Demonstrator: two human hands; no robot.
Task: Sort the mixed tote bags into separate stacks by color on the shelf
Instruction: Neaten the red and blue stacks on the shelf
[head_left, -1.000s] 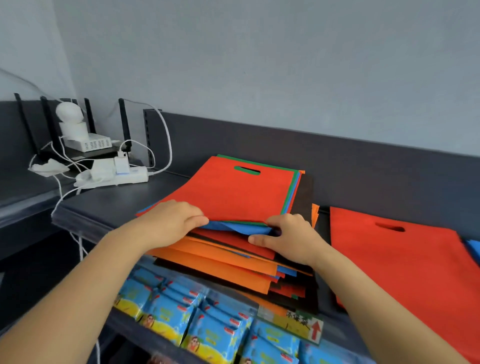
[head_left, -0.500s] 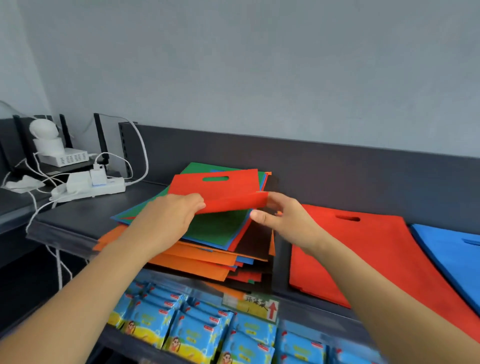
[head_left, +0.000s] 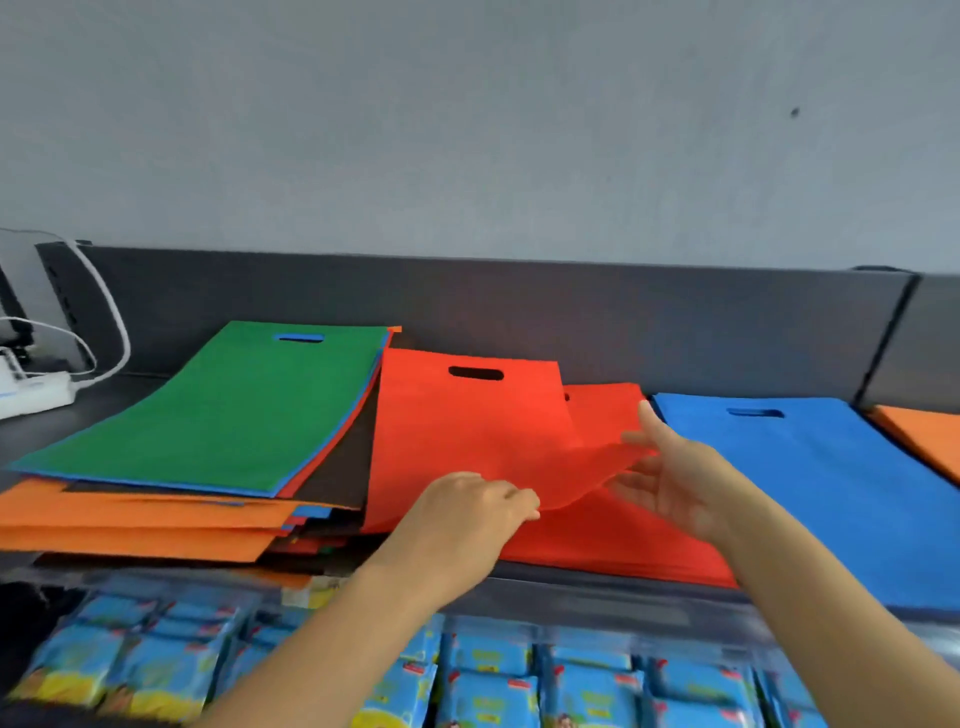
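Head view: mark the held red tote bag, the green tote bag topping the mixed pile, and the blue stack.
red tote bag (head_left: 467, 431): head view, panel below its handle slot.
green tote bag (head_left: 223, 410): head view, centre of its face.
blue stack (head_left: 810, 467): head view, middle of top bag.

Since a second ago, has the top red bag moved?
Yes: the red bag went right, off the mixed pile, partly over the red stack; the left hand grips its near edge.
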